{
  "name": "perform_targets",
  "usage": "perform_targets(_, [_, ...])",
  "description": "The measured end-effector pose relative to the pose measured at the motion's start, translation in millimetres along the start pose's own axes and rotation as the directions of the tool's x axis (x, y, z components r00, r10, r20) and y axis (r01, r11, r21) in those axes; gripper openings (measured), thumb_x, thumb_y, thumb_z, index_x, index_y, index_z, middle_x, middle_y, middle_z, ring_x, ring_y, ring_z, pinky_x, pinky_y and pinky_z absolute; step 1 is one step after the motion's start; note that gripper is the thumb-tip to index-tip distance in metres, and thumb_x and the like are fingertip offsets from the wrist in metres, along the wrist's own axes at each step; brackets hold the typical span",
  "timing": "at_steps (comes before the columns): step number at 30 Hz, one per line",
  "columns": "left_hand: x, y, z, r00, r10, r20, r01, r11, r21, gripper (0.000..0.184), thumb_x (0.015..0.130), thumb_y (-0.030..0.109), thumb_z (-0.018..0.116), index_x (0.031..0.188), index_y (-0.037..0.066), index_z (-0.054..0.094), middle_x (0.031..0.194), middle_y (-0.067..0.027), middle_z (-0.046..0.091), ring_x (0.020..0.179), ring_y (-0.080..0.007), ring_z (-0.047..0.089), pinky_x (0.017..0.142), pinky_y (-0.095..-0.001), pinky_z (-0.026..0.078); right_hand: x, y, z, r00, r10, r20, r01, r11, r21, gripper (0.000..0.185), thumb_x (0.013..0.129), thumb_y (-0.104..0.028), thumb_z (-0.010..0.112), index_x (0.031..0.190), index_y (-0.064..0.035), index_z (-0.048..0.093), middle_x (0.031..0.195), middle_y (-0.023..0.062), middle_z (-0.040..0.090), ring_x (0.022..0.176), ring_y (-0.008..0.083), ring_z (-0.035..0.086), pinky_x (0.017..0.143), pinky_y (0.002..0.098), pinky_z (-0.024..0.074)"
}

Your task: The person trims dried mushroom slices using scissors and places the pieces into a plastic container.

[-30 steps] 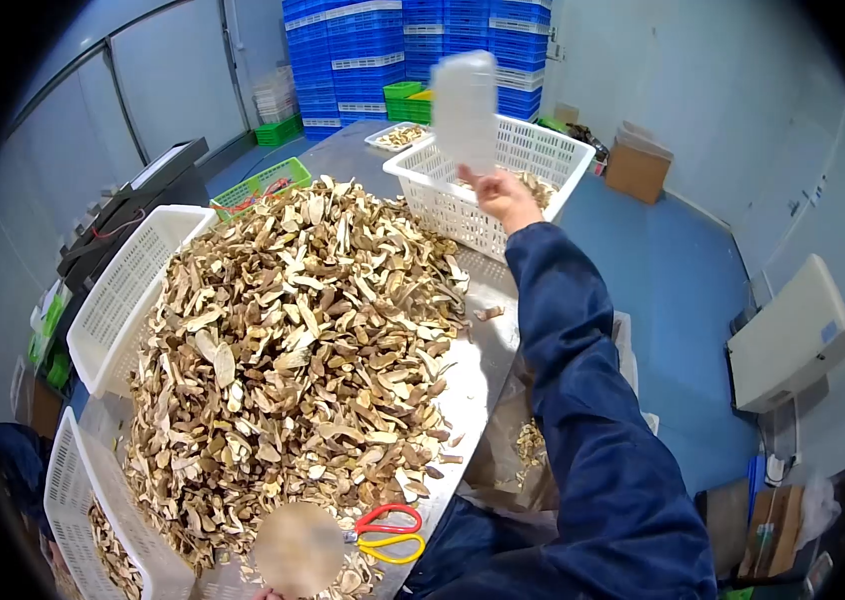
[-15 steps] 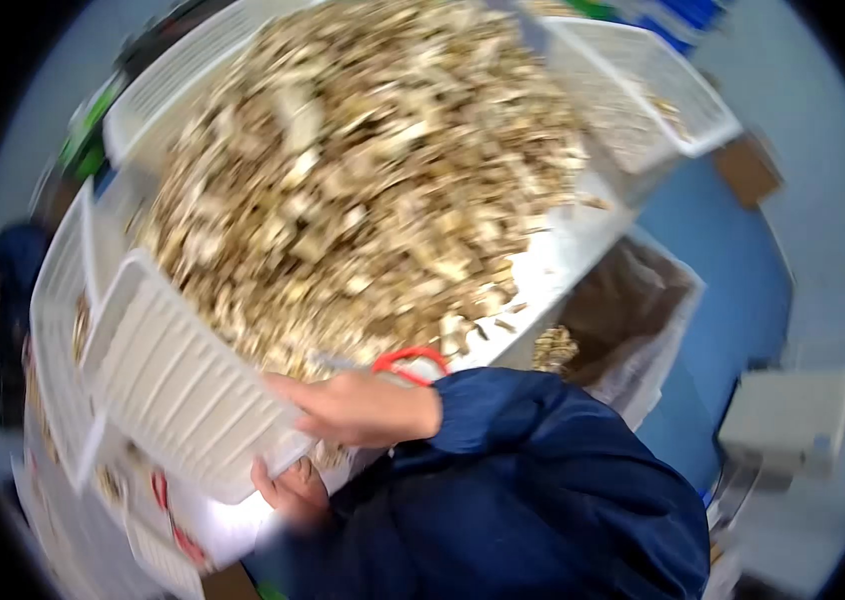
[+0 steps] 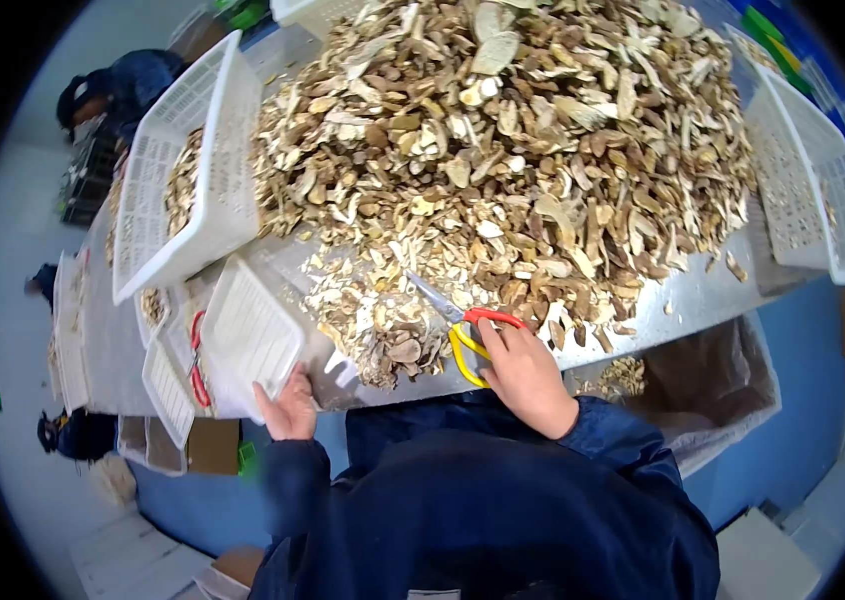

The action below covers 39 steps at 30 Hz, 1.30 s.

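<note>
My right hand (image 3: 531, 378) is closed around the red and yellow handles of a pair of scissors (image 3: 455, 314), blades pointing up and left over the small pieces at the pile's near edge. A white ribbed plastic tray (image 3: 255, 325) is at the left, its near corner between the thumb and fingers of my left hand (image 3: 290, 405). Beyond the hands rises a big heap of dried mushroom slices (image 3: 503, 150). A smaller clump of pale bits (image 3: 393, 340) lies between the tray and the scissors.
White plastic baskets stand left (image 3: 233, 170) and right (image 3: 803, 190) of the heap. Another pair of red-handled scissors (image 3: 198, 360) lies left of the tray beside a small white tray (image 3: 169, 390). Below the table's right side is a lined bin (image 3: 723, 390). People work at far left.
The white tray has gone from being held up tilted in both hands to lying low at the left. My right hand has left it and taken hold of the scissors.
</note>
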State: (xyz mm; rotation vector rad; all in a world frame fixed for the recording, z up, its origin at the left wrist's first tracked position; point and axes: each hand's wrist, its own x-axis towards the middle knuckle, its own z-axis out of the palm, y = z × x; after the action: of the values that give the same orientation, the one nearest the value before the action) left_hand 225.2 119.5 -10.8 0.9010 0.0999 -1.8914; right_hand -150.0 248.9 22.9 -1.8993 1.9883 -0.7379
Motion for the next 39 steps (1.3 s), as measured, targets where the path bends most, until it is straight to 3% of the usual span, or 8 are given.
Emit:
perform_targets(5, [-20, -43, 18, 0.998, -0.053, -0.023, 0.057, 0.940, 0.335, 0.056, 0.096, 0.038, 0.048, 0.127, -0.009, 0.041, 0.113, -0.0192, 0.059, 0.091, -0.0234, 0.062, 0.071, -0.0288, 0.057, 14, 4, 25, 0.997, 0.004, 0.083, 0.020, 0.959, -0.283, 0.050, 0.080, -0.010, 0.055, 0.128, 0.0004, 0.047, 0.084, 0.0136, 0.056, 0.069, 0.0239, 0.061, 0.061, 0.0372, 0.0502])
perform_targets(10, [-9, -89, 85, 0.964, 0.155, 0.215, -0.241, 0.174, 0.955, 0.026, 0.092, 0.013, 0.055, 0.113, -0.002, 0.059, 0.096, -0.0101, 0.065, 0.079, -0.0158, 0.063, 0.063, -0.0278, 0.051, 26, 0, 3, 0.991, 0.135, 0.021, -0.136, 0.991, 0.012, 0.055, 0.080, -0.015, 0.062, 0.131, -0.0031, 0.044, 0.081, 0.0153, 0.061, 0.065, 0.0302, 0.065, 0.057, 0.0377, 0.0528])
perform_targets(12, [14, -92, 101, 0.771, 0.136, 0.622, -0.537, -0.387, 0.750, 0.018, 0.090, 0.010, 0.057, 0.104, -0.001, 0.064, 0.092, -0.0102, 0.066, 0.077, -0.0181, 0.062, 0.066, -0.0287, 0.049, 25, 0, -8, 0.961, 0.274, -0.022, -0.255, 0.917, 0.308, 0.055, 0.080, -0.022, 0.067, 0.129, -0.0064, 0.046, 0.084, 0.0155, 0.064, 0.072, 0.0332, 0.066, 0.061, 0.0375, 0.0520])
perform_targets(16, [81, -96, 133, 0.483, 0.027, 0.875, -0.682, -0.615, 0.395, 0.021, 0.079, 0.005, 0.064, 0.100, 0.002, 0.065, 0.082, -0.0126, 0.061, 0.075, -0.0282, 0.060, 0.069, -0.0356, 0.048, -1, 11, -20, 0.914, 0.406, 0.013, -0.277, 0.597, 0.753, 0.049, 0.078, -0.015, 0.076, 0.118, -0.0043, 0.052, 0.076, 0.0013, 0.058, 0.063, 0.0099, 0.049, 0.061, 0.0254, 0.0448])
perform_targets(19, [96, -95, 148, 0.708, -0.068, 0.703, -0.561, -0.658, 0.501, 0.019, 0.076, 0.008, 0.064, 0.095, 0.004, 0.065, 0.091, -0.0153, 0.062, 0.086, -0.0337, 0.060, 0.076, -0.0410, 0.049, -22, -2, -13, 0.864, 0.501, -0.050, -0.146, 0.344, 0.928, 0.047, 0.087, -0.023, 0.066, 0.122, 0.0008, 0.046, 0.071, 0.0002, 0.051, 0.060, 0.0073, 0.050, 0.064, 0.0280, 0.0519])
perform_targets(27, [110, -87, 129, 0.602, -0.150, 0.784, -0.714, -0.540, 0.445, 0.016, 0.077, 0.007, 0.066, 0.092, 0.003, 0.062, 0.088, -0.0113, 0.062, 0.082, -0.0222, 0.061, 0.074, -0.0336, 0.049, -16, -42, -18, 0.856, 0.510, -0.081, -0.104, 0.324, 0.940, 0.058, 0.091, -0.040, 0.058, 0.126, 0.0031, 0.041, 0.059, -0.0014, 0.042, 0.050, 0.0081, 0.043, 0.064, 0.0300, 0.0527])
perform_targets(34, [96, -70, 147, 0.751, -0.481, 0.453, 0.152, 0.792, 0.591, 0.024, 0.092, 0.001, 0.048, 0.116, 0.003, 0.051, 0.117, -0.0117, 0.058, 0.104, -0.0183, 0.058, 0.081, -0.0282, 0.051, 29, -32, -16, 0.897, 0.443, 0.008, -0.182, 0.352, 0.918, 0.057, 0.090, -0.037, 0.060, 0.126, 0.0032, 0.041, 0.060, -0.0017, 0.043, 0.050, 0.0071, 0.044, 0.064, 0.0299, 0.0528])
perform_targets(39, [95, -59, 163, 0.689, -0.505, 0.520, 0.206, 0.824, 0.527, 0.044, 0.086, -0.011, 0.039, 0.129, 0.002, 0.044, 0.143, -0.0167, 0.038, 0.134, -0.0256, 0.039, 0.104, -0.0329, 0.044, 51, -36, -7, 0.895, 0.433, 0.106, -0.274, 0.345, 0.898, 0.064, 0.087, -0.046, 0.064, 0.126, 0.0013, 0.045, 0.067, -0.0012, 0.046, 0.054, 0.0068, 0.047, 0.064, 0.0295, 0.0531])
